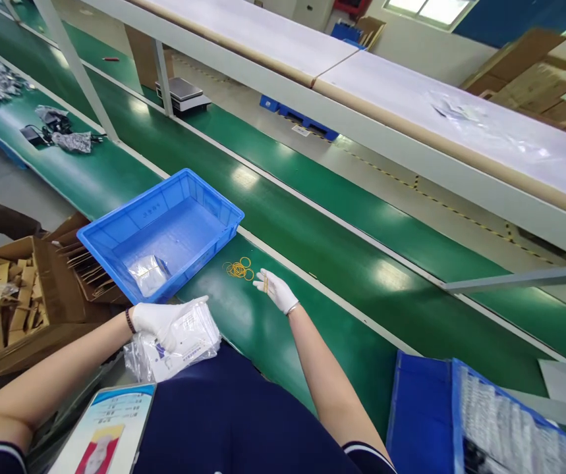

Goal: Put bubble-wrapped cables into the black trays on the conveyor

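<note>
My left hand (161, 320), in a white glove, grips a stack of clear plastic bags with printed inserts (178, 343) at the near edge of the green bench (283, 329). My right hand (276, 289), also gloved, pinches a yellow rubber band (265, 283) just right of a small pile of rubber bands (239, 268) lying on the bench. A blue plastic tray (114, 247) stands to the left of the pile, with one clear bag (148, 273) in its near corner.
A cardboard box (40, 276) of card dividers sits at the left. A blue crate (424, 415) with packed bags stands at the lower right. A scale (184, 94) and a white shelf (362, 85) lie beyond the green conveyor. Dark cables and foil bags lie far left.
</note>
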Demonstrator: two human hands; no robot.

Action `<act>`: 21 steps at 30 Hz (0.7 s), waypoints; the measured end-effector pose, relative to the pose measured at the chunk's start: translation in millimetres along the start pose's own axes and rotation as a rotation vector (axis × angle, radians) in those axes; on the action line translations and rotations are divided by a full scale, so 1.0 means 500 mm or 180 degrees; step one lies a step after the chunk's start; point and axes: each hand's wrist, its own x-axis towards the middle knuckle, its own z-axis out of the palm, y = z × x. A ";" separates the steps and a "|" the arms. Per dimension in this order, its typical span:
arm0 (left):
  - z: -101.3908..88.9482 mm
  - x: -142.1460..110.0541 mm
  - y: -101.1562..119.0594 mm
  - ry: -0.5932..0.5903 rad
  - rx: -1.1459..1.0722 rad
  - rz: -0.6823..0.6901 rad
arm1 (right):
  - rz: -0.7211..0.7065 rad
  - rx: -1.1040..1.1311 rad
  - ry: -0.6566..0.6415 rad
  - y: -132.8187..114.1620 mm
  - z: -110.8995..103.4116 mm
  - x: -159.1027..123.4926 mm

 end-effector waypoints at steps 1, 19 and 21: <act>0.003 -0.013 0.001 -0.0170 0.0305 -0.0050 | 0.0193 -0.0234 0.0103 0.018 0.002 0.024; -0.026 -0.191 -0.084 0.0503 0.0561 0.0351 | 0.0237 -0.3628 0.0036 0.092 0.139 0.294; -0.023 -0.191 -0.082 0.0663 0.0626 0.0291 | 0.0240 -0.3823 -0.0021 0.092 0.137 0.295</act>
